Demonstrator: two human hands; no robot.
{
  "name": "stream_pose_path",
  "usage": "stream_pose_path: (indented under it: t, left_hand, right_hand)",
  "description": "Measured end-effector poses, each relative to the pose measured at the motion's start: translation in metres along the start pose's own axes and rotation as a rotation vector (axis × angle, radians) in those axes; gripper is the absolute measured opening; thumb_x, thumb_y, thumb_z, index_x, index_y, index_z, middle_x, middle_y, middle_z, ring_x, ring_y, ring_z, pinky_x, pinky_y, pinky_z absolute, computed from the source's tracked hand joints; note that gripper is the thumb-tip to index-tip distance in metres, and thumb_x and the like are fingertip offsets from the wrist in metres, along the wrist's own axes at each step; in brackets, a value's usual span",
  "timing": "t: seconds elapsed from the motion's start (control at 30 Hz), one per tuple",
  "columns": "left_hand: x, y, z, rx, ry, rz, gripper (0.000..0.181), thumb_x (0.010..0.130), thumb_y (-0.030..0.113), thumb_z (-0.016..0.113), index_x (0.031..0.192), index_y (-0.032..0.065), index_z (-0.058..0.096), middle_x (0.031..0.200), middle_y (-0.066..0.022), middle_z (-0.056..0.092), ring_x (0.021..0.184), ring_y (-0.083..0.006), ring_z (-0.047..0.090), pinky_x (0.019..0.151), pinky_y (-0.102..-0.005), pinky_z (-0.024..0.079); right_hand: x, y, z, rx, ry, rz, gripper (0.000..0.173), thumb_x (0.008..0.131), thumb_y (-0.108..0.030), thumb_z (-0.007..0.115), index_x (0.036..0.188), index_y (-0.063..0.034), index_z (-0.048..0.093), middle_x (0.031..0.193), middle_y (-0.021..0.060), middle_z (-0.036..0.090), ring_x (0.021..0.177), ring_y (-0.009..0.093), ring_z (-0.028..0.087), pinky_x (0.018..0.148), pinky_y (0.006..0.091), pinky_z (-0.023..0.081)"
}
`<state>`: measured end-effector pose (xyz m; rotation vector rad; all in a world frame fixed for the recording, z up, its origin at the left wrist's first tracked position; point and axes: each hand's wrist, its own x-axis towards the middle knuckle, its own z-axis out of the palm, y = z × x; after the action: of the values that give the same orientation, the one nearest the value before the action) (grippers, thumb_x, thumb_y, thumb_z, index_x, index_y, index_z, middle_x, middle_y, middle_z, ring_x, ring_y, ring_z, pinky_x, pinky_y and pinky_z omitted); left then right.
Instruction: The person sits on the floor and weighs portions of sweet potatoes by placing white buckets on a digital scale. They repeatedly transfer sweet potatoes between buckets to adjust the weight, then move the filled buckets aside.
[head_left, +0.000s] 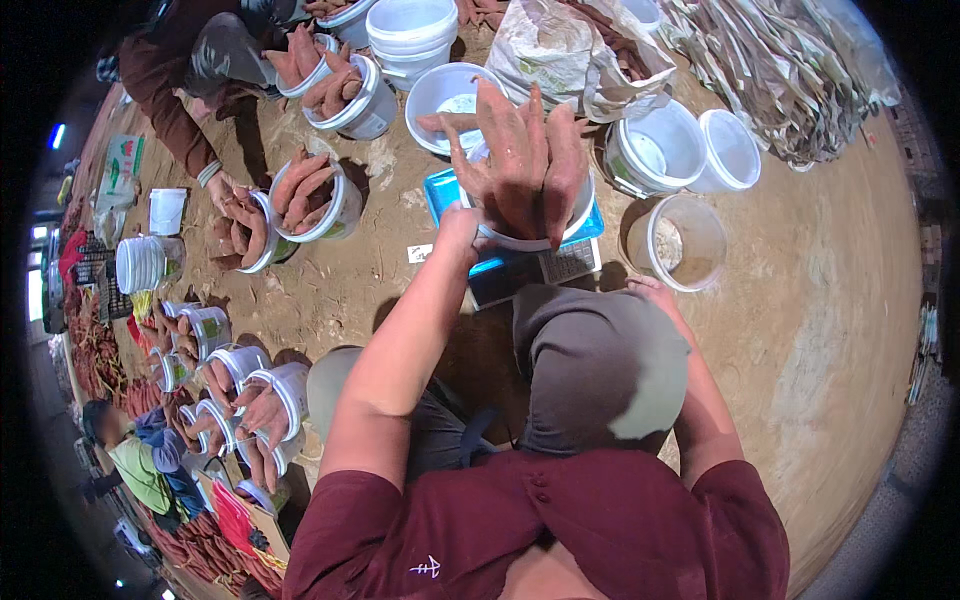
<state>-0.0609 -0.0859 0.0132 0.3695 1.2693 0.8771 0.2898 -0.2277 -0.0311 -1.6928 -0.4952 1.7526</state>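
Before me a white plastic bucket (516, 244) stands on a blue-topped digital scale (592, 225). Large sweet potatoes (517, 142) stick up well above its rim. My left hand (460, 227) grips the near left side of that rim. The scale's keypad (570, 262) shows below the bucket, on the side towards me. Beyond my raised knee, my right hand (654, 292) is by the near rim of a translucent bucket (709, 244). My knee partly hides this hand, so its grip is unclear. Some pale matter lies in the translucent bucket's bottom.
Left, another person's hand (223, 189) touches sweet potatoes in a bucket (262, 240). More filled buckets (289, 390) stand lower left, near a second person (142, 465). Beyond the scale are empty buckets (664, 142), a woven sack (555, 67) and piled sacks (795, 82).
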Motion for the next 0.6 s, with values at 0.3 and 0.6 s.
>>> stream_pose_path:
  t: [0.3,0.6]
  left_hand:
    - [0.007,-0.006,-0.025,0.116,-0.177,-0.015,0.021,0.077,0.007,0.059,0.097,0.0021,0.055,0.08,-0.0134,0.06,0.061,-0.0259,0.06,0.047,-0.0361,0.051]
    - [0.053,0.066,-0.092,0.289,0.064,0.094,0.032,0.084,0.029,0.062,0.102,0.0042,0.055,0.09,-0.0101,0.058,0.073,-0.0187,0.058,0.061,-0.0302,0.052]
  right_hand:
    - [0.019,0.001,0.004,-0.026,-0.035,-0.016,0.025,0.087,-0.01,0.059,0.108,0.0031,0.059,0.092,0.0083,0.065,0.08,0.014,0.061,0.07,0.0261,0.049]
    - [0.068,0.037,-0.019,-0.051,-0.137,0.0,0.025,0.087,-0.01,0.059,0.108,0.0034,0.059,0.096,0.0108,0.065,0.086,0.018,0.063,0.073,0.0269,0.049]
